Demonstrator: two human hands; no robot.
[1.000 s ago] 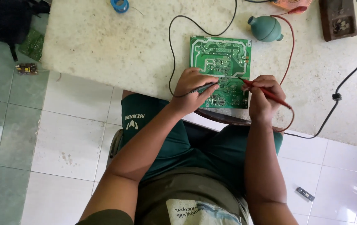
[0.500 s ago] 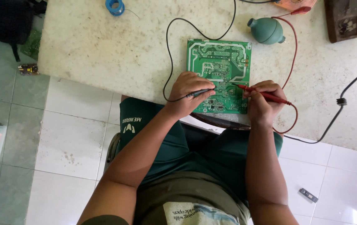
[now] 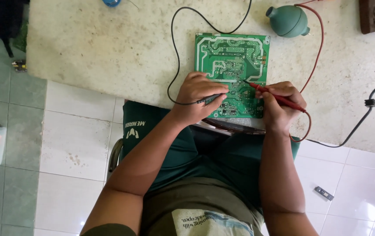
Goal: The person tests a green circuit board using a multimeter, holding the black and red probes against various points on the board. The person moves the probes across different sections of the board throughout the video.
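From the head camera, looking straight down, a green circuit board (image 3: pixel 232 70) lies flat on a speckled pale tabletop (image 3: pixel 108 48), its near edge close to the tabletop's edge above the person's lap. The left hand (image 3: pixel 198 96) rests on the board's lower left part, its grip closed around a black probe (image 3: pixel 211 98) that points rightward across the board. A black wire (image 3: pixel 173 57) runs from that probe in a loop up along the board's left side. The right hand (image 3: pixel 279 105) sits at the board's lower right corner, its grip closed around a red probe (image 3: pixel 275 95) whose tip touches the board near its middle. A red wire (image 3: pixel 316 65) curves from this probe up the right side. A teal rubber bulb blower (image 3: pixel 287 20) lies just beyond the board's upper right corner. A thicker dark cable (image 3: pixel 367 111) crosses the tabletop's right part, well apart from the board. A small dark item (image 3: pixel 323 193) lies on the white floor tiles to the right.
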